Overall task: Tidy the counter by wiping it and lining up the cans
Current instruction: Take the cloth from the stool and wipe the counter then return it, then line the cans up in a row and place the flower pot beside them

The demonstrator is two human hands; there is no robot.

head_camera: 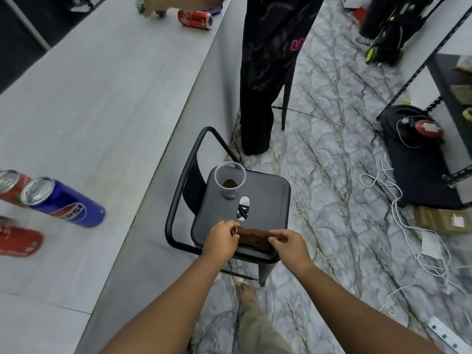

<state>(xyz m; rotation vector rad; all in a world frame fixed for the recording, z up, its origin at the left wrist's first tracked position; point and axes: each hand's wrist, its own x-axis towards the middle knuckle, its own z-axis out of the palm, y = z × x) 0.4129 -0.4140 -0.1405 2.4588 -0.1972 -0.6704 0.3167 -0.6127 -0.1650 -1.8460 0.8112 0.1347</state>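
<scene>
1. You are holding the brown cloth (255, 237) with both hands over the front edge of the black stool (270, 200). Your left hand (221, 238) is pinching its left end, and your right hand (288, 245) is pinching its right end, with the fingers closed on the fabric.
2. The cloth is looking soft and light. It will probably be sagging in the middle, so I think it is better to bunch it into one palm before wiping.
3. The bench (102, 98) is lying to your left, well apart from the cloth.
4. The blue can (63, 203) and the red can (11, 185) just beside it are standing near the left edge of the view. Another red can (195, 19) is lying on its side at the far end.
5. The cans are smooth and round, so they may be rolling or slipping. I judge the middle of the body is the safest place for gripping them.
</scene>
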